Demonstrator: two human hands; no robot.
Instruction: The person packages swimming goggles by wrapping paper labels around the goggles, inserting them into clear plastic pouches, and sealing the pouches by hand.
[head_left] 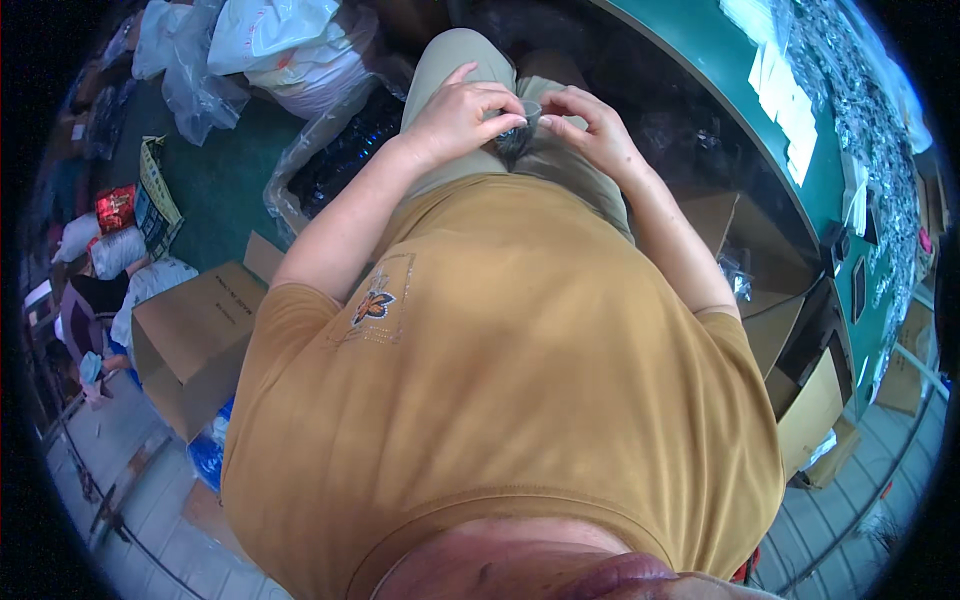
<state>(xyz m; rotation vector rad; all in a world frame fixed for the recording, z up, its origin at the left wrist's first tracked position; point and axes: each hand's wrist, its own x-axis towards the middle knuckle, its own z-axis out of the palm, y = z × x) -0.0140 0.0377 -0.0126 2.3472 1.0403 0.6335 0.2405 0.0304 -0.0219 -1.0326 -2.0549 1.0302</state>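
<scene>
Above my lap, both hands meet at a small clear plastic thing point(531, 108) with a rounded upper edge; its exact kind is too small to tell. My left hand point(470, 113) pinches its left side between thumb and fingers, with one finger raised. At its right side, my right hand point(590, 125) is closed with thumb and forefinger together. Just below the fingers, something dark point(513, 146) shows between my thighs, and I cannot tell whether it belongs to the clear thing. My light trousers point(455, 60) lie behind the hands.
A green table point(690, 50) curves along the right, bearing white slips point(785, 100) and a heap of small clear packets point(865, 130). Plastic bags point(275, 45) stand at the upper left. Open cardboard boxes point(205, 315) flank me on both sides.
</scene>
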